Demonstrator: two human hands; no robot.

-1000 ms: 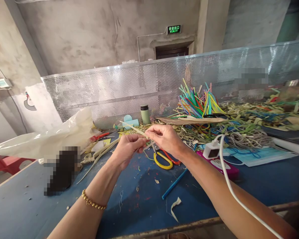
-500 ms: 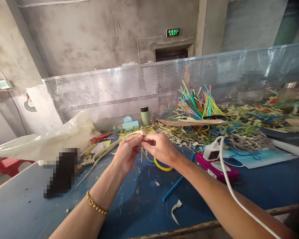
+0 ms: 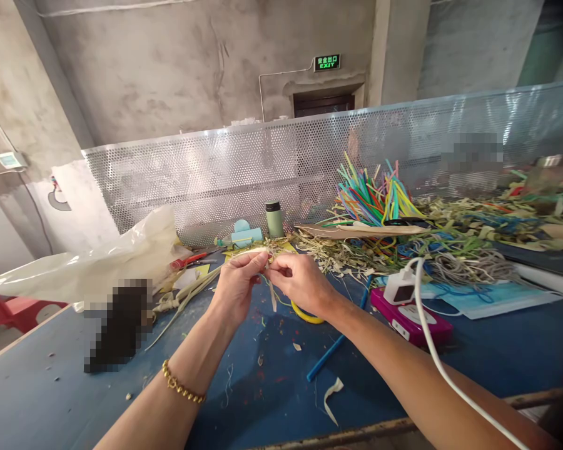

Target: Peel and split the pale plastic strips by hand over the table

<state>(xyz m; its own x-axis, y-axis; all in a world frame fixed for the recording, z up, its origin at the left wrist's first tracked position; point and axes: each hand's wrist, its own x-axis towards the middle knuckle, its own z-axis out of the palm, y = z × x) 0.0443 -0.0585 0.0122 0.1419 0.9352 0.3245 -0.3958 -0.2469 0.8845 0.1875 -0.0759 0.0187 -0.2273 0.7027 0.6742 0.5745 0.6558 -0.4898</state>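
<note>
Over the blue table, my left hand (image 3: 237, 284) is closed in a pinch, thumb on top, on a pale plant-fibre strand (image 3: 194, 289) that trails off to the left. My right hand (image 3: 300, 281) touches it fingertip to fingertip, its fingers also pinched on the fibre. Between the two hands a flat pale strip (image 3: 273, 299) hangs down. What exactly lies between the fingertips is mostly hidden. Below my right hand shows part of a yellow ring-shaped tube (image 3: 307, 314). A blue stick (image 3: 333, 353) lies under my right forearm.
Behind my hands stand a green bottle (image 3: 274, 220) and a light-blue bottle lying down (image 3: 246, 237). Fibre scraps (image 3: 342, 257) and colourful tubes (image 3: 373, 194) lie before a perforated metal screen (image 3: 206, 181). A magenta power strip (image 3: 413, 319) with a white cable is at right; a plastic bag (image 3: 98, 262) at left.
The strip hanging between my hands has swung slightly right and shows more of its flat side. My right-hand fingers have shifted a little; both hands stay together.
</note>
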